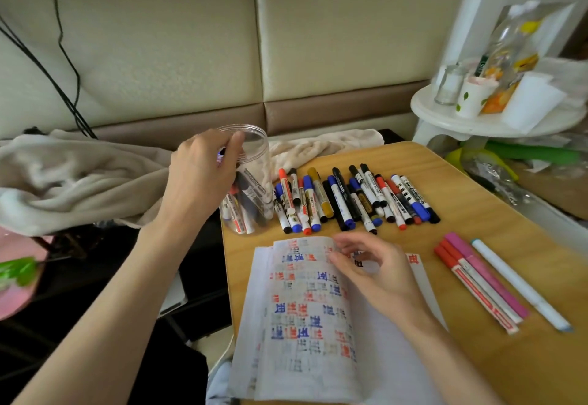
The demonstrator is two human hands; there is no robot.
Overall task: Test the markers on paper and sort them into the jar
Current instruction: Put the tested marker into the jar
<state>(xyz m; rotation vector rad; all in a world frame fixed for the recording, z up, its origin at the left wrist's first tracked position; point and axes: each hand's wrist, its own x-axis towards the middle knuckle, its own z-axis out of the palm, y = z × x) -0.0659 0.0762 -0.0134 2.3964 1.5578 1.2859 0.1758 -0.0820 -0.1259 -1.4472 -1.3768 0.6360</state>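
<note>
Found jar (254,163), centre-left, holding several markers (245,210). Noted left hand (203,166) pinching another marker (221,152) at its mouth. Noted right hand (375,271) loosely curled, fingertips on well-marked paper (302,325), lower centre. Judged task under halfway: long row (356,198) mid-frame awaiting test.

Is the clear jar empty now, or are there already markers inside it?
Partly filled. Several markers stand inside the clear jar, well below its open rim.

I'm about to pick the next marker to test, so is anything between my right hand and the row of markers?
Nothing visible does. The right hand is over the paper, and the row of markers lies just beyond its fingertips across bare table.
</note>
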